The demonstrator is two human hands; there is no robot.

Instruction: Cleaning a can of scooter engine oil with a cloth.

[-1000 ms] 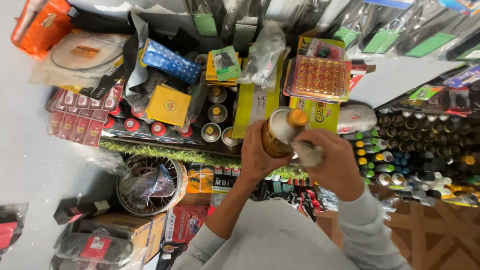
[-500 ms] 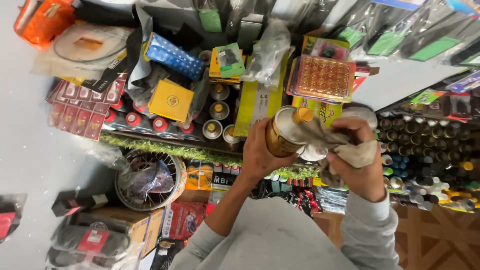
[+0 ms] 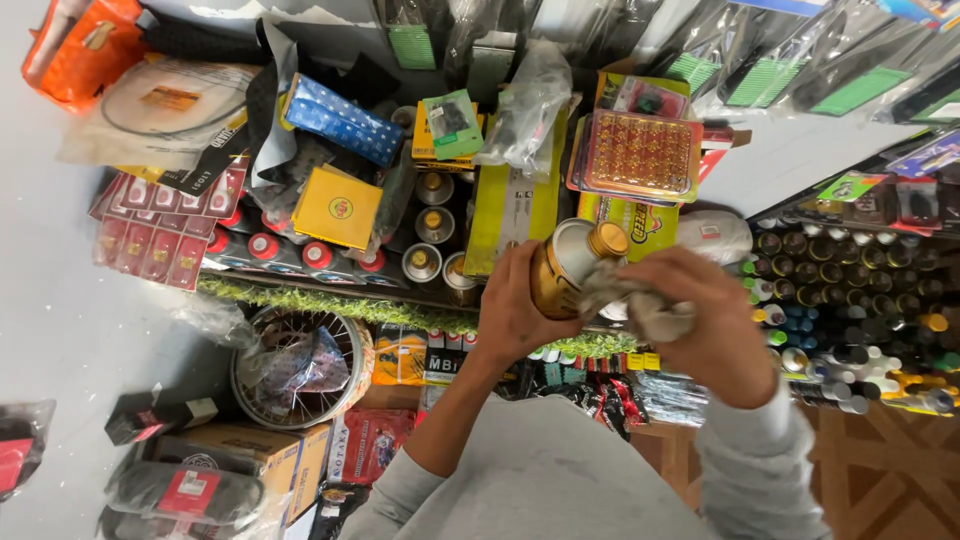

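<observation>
My left hand [image 3: 515,310] grips a gold metal can [image 3: 568,262] with a silver top and a gold screw cap, held tilted in front of the shelf. My right hand [image 3: 712,325] clutches a crumpled grey cloth [image 3: 630,300] and presses it against the can's right side just below the cap. Both grey sleeves reach up from the bottom of the view.
A shelf edged with green fringe [image 3: 340,305] holds several similar cans [image 3: 432,225], a yellow box [image 3: 336,208], a blue packet [image 3: 340,120] and red-capped tins [image 3: 290,250]. Rows of small bottles [image 3: 850,300] stand at right. A spoked wheel [image 3: 298,362] and cardboard boxes [image 3: 240,455] sit lower left.
My right hand with the cloth has shifted from the can's top down to its right side. The can stays in my left hand, tilted slightly more.
</observation>
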